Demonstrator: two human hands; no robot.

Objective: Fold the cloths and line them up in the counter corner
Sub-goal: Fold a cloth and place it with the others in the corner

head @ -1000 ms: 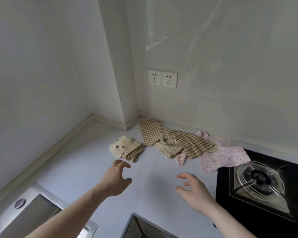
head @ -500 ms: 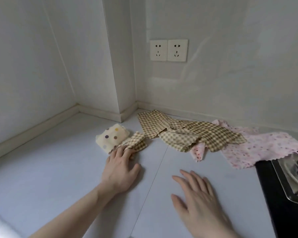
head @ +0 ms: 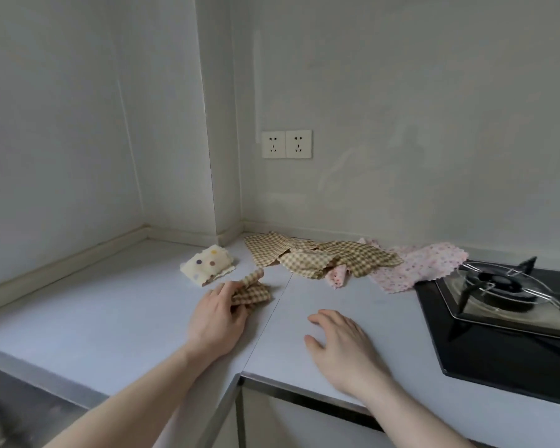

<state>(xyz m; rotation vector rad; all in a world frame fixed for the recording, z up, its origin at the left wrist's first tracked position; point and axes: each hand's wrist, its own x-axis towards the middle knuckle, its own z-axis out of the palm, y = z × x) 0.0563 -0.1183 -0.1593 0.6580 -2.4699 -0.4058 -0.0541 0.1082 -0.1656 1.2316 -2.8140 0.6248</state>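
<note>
Pale, matte, smooth counter (head: 117, 305) with a thin seam running near to far between the hands.

Left hand (head: 215, 321): fingers and thumb curled round a small folded checked cloth (head: 252, 291), tan-and-cream gingham, soft and bunched, one end lifting off the surface.

Right hand (head: 341, 345): flat on the counter, palm down, fingers loosely spread, holding nothing.

Just beyond the left hand, apart from it: folded cream cloth (head: 207, 264) with coloured polka dots, roughly rectangular, zigzag-cut edge.

Far, against the wall base: large gingham cloth (head: 320, 258), unfolded, crumpled in loose ridges. It overlaps a pink floral cloth (head: 417, 268), thin, pinked edges, its right corner touching the black glass hob (head: 498, 360).

On the hob, a metal burner grate (head: 501, 286) on a shiny steel plate.

White double socket (head: 286, 144) on the smooth, faintly glossy wall.
</note>
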